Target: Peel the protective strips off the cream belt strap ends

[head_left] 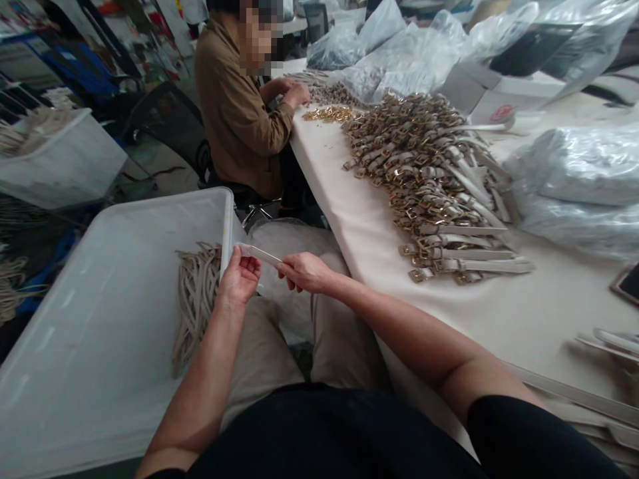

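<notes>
Head view: left hand, right hand, half-curled, pinch strap in gap between bin rim, table edge.

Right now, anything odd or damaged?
Mildly odd: the beige straps with gold buckles lie jumbled on the cream-covered table, though the nearest few run roughly parallel. The held pale flat strip shows no obvious damage.

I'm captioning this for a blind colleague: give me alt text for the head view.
A person's left hand and right hand hold a pale strap. On the left, a white bin holds a bundle of straps; on the right, a heap of buckled straps lies on a table, with a co-worker in a brown jacket seated beyond.
</notes>
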Tool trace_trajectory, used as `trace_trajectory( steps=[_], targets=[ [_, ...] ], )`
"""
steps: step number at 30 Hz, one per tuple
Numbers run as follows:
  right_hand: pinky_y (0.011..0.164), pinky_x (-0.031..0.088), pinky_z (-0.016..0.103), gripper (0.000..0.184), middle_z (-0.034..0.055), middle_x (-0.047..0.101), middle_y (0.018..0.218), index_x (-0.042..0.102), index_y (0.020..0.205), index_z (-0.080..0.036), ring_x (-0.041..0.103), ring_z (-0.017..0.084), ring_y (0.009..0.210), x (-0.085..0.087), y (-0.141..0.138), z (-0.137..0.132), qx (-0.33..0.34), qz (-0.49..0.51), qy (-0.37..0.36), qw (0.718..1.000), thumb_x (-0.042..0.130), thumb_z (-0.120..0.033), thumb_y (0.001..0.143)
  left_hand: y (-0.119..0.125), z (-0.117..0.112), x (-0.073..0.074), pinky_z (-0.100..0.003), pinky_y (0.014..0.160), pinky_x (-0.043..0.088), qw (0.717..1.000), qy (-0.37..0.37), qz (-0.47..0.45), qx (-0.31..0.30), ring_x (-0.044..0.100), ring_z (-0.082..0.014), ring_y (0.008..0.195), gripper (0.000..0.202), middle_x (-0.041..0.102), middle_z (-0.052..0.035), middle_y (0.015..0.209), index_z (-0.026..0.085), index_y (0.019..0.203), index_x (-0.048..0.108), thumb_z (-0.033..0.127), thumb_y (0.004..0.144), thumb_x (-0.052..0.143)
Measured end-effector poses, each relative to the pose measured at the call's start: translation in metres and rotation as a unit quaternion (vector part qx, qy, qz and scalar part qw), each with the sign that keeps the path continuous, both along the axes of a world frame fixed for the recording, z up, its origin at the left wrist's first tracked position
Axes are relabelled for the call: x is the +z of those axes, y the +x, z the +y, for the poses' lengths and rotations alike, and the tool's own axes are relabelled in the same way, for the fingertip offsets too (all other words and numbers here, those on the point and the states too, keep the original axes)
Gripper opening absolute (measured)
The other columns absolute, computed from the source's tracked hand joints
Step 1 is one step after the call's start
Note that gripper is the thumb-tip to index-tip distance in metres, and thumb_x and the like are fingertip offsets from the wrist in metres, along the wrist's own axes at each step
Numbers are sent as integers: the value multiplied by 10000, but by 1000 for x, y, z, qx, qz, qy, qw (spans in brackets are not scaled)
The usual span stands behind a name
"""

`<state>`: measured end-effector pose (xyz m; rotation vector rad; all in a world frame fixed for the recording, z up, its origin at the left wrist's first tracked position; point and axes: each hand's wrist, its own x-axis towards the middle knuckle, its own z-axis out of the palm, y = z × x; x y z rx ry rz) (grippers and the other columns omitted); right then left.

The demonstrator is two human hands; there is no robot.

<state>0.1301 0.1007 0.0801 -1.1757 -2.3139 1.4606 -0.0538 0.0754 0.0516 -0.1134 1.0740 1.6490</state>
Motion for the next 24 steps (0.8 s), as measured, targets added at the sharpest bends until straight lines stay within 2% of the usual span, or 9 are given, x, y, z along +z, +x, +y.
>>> trace_trajectory(
  steps=[4,11,14,17,19,21,24],
  targets=[
    [514,404,177,327,-16,686,657,654,912,-151,609,80,489,-3,0,1,3,-33,1,999,427,-329,1067,5,-2,-4,-193,602,550,1000,0,-8,-17,664,-89,591,233,706,10,680,162,790,662,274,991,623],
    [511,403,180,340,-3,696,662,656,900,-154,617,85,494,-6,0,3,24,-49,-5,999,437,-353,1068,2,-3,-15,-206,632,562,998,26,32,-41,673,-92,628,200,720,20,737,178,762,678,293,826,829],
    [512,414,175,359,-5,683,635,653,884,-148,619,85,486,-11,-1,3,25,-19,-25,999,440,-370,1070,14,-10,-25,-217,633,561,992,53,76,-87,686,-114,663,275,727,7,757,176,759,689,313,702,920],
    [517,452,174,384,10,695,656,652,879,-134,640,95,495,-15,3,7,31,41,-79,996,471,-420,1062,24,-17,-32,-233,604,552,982,80,102,-134,676,-126,640,346,730,-7,753,165,761,703,348,620,961],
    [517,485,182,330,32,727,727,666,936,-123,663,108,518,-13,8,12,52,66,-116,990,537,-410,1035,21,-17,-32,-221,594,543,985,80,106,-110,664,-115,620,341,725,1,735,164,768,703,337,623,958],
    [522,511,188,258,49,750,792,670,1098,-116,684,120,549,-8,15,17,74,79,-132,985,586,-344,1013,11,-14,-28,-195,586,530,991,65,102,-50,655,-95,609,308,714,21,715,171,776,692,298,652,943],
    [534,524,181,394,33,746,772,547,1397,-121,694,118,568,-1,18,20,62,114,-117,985,551,-249,1024,2,-13,-22,-181,569,517,996,42,77,-3,626,-78,567,280,680,42,655,170,747,663,245,678,924]
  ],
)
